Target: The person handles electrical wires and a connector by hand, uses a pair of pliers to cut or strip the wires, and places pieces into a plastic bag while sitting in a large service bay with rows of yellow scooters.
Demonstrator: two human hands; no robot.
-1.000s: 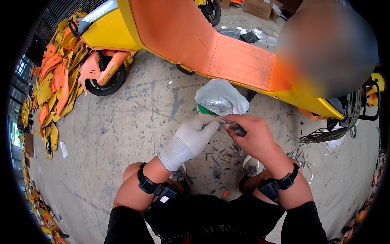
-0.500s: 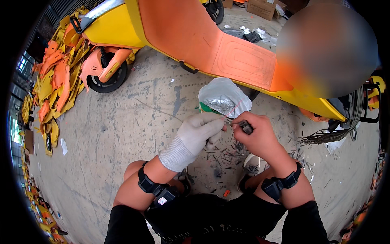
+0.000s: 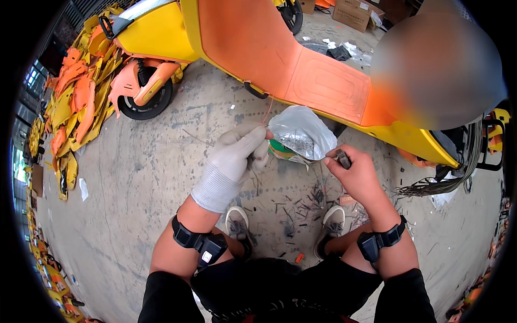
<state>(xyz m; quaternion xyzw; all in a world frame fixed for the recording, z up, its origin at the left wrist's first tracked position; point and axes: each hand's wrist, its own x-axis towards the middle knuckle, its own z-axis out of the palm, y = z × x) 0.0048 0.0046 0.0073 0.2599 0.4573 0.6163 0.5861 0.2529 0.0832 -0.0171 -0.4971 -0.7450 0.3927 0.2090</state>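
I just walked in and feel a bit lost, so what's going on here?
A person's gloved left hand pinches a thin reddish strand, while their bare right hand grips a small dark object; its exact kind is unclear. The hands are apart, with an open whitish bag on the floor just beyond them. Dark scraps lie scattered nearer the person, and a yellow and orange scooter stands past the bag.

One thin pinkish-red wire [image 3: 268,111], slightly curved, extends from the gloved left hand [image 3: 231,153]; one small dark object [image 3: 343,158] sits in the right hand [image 3: 356,171].
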